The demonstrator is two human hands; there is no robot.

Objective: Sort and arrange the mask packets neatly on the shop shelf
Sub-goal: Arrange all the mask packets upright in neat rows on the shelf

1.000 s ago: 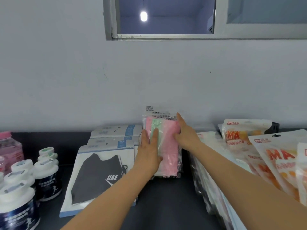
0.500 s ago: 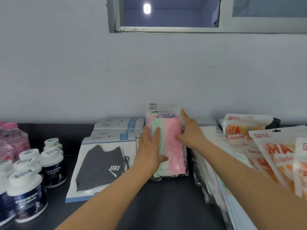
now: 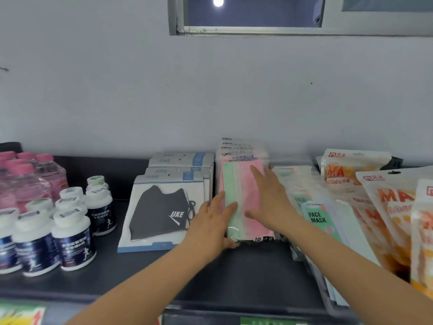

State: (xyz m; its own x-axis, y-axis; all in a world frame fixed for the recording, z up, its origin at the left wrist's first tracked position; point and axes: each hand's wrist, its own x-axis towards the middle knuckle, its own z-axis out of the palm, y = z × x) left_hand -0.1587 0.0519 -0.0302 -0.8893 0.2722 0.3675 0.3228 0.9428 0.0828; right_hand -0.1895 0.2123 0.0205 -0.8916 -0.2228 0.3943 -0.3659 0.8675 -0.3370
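Hands (image 3: 212, 227) (image 3: 269, 200) now lower on mask packets (image 3: 243, 184)

head view | black mask packet (image 3: 161, 212), left of the shelf's (image 3: 246, 273) middle, is showing "UKE" in white | pastel mask packet (image 3: 234, 181) by the back edge is carrying "一次性使用口罩" on its header, "10" at its bottom | green packet (image 3: 317, 218) is reading "FACE MASK" | orange pouches (image 3: 339, 171) toward the right edge are showing "MA" | bottle labels (image 3: 75, 245) are staying unreadable

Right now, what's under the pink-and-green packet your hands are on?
Under the pink-and-green packet, printed headers of more packets peek out at the wall end. Their bodies and number are covered by it, the left hand and the right hand.
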